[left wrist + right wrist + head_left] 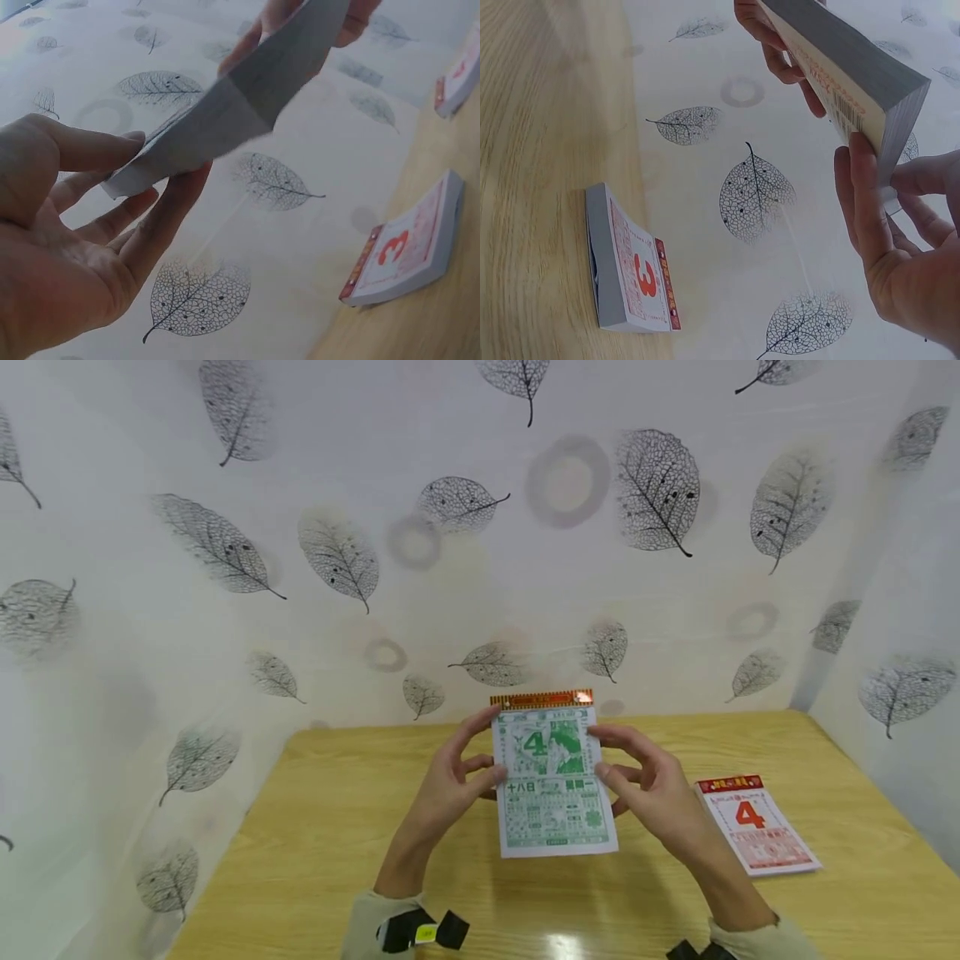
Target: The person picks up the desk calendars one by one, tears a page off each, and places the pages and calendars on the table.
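Both hands hold up a thick tear-off calendar (555, 814) with green print, a large green 4 and a red-and-gold strip along its top. My left hand (450, 777) grips its left edge between thumb and fingers. On the opposite edge, my right hand (652, 785) pinches it, thumb in front and fingertips behind. The right wrist view shows the calendar's back with a barcode (847, 112) and its thick grey page edges. In the left wrist view, the thumb and fingers of the left hand (82, 225) press the calendar's grey side (172, 142).
A red-printed calendar (761, 827) lies on the wooden table (337, 827) right of my right hand. Its big numeral reads 4 in the head view. The left wrist view shows a calendar numbered 3 (405, 244) and part of another (457, 79). Leaf-patterned cloth (480, 585) stands behind.
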`<state>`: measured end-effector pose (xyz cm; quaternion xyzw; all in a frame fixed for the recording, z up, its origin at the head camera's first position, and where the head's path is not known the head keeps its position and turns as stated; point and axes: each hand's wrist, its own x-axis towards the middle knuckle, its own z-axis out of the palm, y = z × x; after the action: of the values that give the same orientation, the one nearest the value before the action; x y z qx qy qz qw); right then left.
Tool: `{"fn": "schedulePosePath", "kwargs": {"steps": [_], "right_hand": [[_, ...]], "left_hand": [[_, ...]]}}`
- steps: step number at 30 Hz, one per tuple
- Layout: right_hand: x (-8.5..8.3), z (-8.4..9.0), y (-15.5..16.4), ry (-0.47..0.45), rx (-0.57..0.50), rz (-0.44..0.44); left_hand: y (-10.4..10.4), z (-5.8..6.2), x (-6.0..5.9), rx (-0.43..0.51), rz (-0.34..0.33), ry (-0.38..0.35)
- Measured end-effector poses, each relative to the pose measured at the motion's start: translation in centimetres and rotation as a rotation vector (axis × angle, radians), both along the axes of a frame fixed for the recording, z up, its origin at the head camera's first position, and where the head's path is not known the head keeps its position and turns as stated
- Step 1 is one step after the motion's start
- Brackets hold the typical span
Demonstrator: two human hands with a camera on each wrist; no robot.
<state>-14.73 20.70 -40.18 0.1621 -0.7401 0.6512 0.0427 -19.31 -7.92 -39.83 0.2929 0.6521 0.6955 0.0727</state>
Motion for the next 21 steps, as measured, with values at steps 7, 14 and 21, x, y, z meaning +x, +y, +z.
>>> {"fn": "schedulePosePath", "kwargs": {"steps": [7,14,21], "right_hand": [[0.0,-0.5,-0.6,0.025,-0.023,0.001],[-0.1,-0.7,-0.8,0.032,-0.040,0.034],[-0.3,-1.0,-0.8,0.013,-0.048,0.078]], "left_hand": [[-0.6,-0.2,-0.5,0.017,-0.049,-0.001],[-0.6,-1.0,-0.9,0.091,-0.126,-0.047],[-0.5,-1.6,-1.3,0.134,-0.176,-0.078]]}}
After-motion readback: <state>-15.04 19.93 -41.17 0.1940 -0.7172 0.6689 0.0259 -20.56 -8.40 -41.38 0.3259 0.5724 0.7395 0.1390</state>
